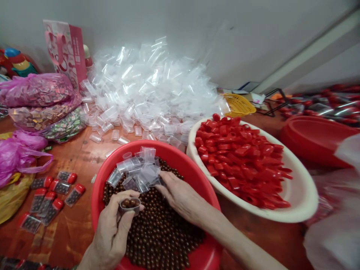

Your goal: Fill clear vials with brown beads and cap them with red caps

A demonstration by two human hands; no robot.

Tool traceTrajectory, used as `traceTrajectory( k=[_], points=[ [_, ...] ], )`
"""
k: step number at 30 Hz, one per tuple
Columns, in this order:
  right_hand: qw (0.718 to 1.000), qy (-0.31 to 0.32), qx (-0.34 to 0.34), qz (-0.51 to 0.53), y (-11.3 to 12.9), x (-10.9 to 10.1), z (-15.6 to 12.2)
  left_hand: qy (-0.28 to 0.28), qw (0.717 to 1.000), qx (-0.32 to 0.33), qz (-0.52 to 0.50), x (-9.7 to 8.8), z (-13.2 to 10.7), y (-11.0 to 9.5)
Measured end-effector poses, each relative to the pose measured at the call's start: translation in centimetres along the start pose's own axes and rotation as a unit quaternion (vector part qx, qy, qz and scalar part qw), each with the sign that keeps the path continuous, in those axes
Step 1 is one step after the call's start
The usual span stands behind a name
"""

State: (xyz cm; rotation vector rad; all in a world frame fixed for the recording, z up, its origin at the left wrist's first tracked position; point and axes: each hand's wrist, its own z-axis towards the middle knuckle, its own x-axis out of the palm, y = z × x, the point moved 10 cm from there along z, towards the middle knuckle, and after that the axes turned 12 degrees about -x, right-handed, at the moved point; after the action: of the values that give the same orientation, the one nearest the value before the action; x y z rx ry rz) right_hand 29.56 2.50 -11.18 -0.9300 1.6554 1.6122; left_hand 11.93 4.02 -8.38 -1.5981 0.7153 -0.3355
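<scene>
A small packing workshop on a wooden counter [78, 161].
Clear little tubes [152, 82] are heaped along the counter's back edge; a red tub [168, 145] of brown balls [160, 232], a white bowl [306, 187] of red caps [242, 157] and filled tubes [47, 202] sit nearer.

A plain, pale grey-white wall [225, 33] closes off the back of the scene, matt and unmarked, and comes down to meet the surface [75, 228] along a low line. The surface is reddish-brown wood with a worn, slightly glossy finish that catches dull reflections. At the upper right a lighter band [309, 56] runs slantwise along the wall, perhaps a ledge or a strip of trim; the view there is smeared. The light is soft and even, with only faint shadows.
</scene>
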Motion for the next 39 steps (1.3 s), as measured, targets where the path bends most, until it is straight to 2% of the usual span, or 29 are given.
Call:
traceTrajectory(
  k=[3, 5, 6, 8, 10, 11, 12, 15, 18, 21, 23, 26, 29, 31, 33, 36, 39],
  points=[
    [0.999, 0.015, -0.024, 0.022, 2.1, -0.8, -1.0, -0.017, 1.000, 0.008, -0.012, -0.2, 0.1, 0.3],
    [0.998, 0.007, -0.030, 0.046, 2.0, -2.2, -1.4, -0.034, 0.999, 0.007, -0.019, -0.4, 0.1, 0.5],
    [0.998, -0.015, -0.030, 0.046, 1.4, -3.4, -1.7, -0.040, 0.999, 0.002, -0.022, -0.5, 0.2, 0.7],
    [0.995, -0.100, -0.025, -0.014, -0.6, -6.7, -2.4, -0.042, 0.999, -0.006, -0.026, -0.5, 0.3, 0.7],
    [0.965, -0.202, -0.016, -0.165, -2.5, -10.3, -3.8, -0.039, 0.999, -0.011, -0.023, -0.5, 0.5, 0.4],
    [0.944, -0.221, 0.008, -0.244, -3.7, -11.5, -4.3, -0.041, 0.999, -0.011, -0.018, -0.6, 0.6, 0.2],
    [0.935, -0.235, 0.028, -0.264, -5.1, -12.2, -4.8, -0.046, 0.999, -0.014, -0.013, -0.9, 0.7, 0.1],
    [0.930, -0.204, 0.054, -0.300, -8.6, -12.5, -5.0, -0.070, 0.997, -0.022, -0.001, -1.7, 1.0, -0.4],
    [0.936, -0.183, 0.049, -0.298, -10.3, -12.0, -4.8, -0.034, 0.999, -0.024, 0.027, -1.3, 1.8, -1.2],
    [0.931, -0.195, 0.044, -0.306, -10.4, -12.5, -4.9, 0.054, 0.997, 0.006, 0.051, 0.6, 3.5, -3.0],
    [0.926, -0.203, 0.041, -0.315, -10.1, -13.4, -5.1, 0.101, 0.994, 0.033, 0.029, 2.0, 5.2, -4.6],
    [0.921, -0.250, 0.050, -0.294, -10.3, -15.5, -6.2, 0.123, 0.991, 0.048, -0.018, 4.5, 9.0, -6.6],
    [0.903, -0.329, 0.068, -0.269, -11.3, -17.2, -8.6, 0.110, 0.989, 0.083, -0.051, 8.5, 12.9, -8.5],
    [0.896, -0.350, 0.072, -0.265, -12.1, -17.0, -9.9, 0.098, 0.985, 0.126, -0.061, 11.8, 15.0, -9.8],
    [0.898, -0.345, 0.075, -0.261, -12.8, -16.0, -10.6, 0.047, 0.982, 0.169, -0.072, 14.3, 16.9, -10.8],
    [0.910, -0.320, 0.075, -0.254, -13.3, -14.3, -10.5, -0.014, 0.969, 0.245, -0.019, 17.6, 18.9, -11.9],
    [0.919, -0.306, 0.068, -0.241, -13.3, -13.6, -9.7, -0.022, 0.965, 0.260, 0.011, 19.7, 21.2, -12.0]
  ],
)
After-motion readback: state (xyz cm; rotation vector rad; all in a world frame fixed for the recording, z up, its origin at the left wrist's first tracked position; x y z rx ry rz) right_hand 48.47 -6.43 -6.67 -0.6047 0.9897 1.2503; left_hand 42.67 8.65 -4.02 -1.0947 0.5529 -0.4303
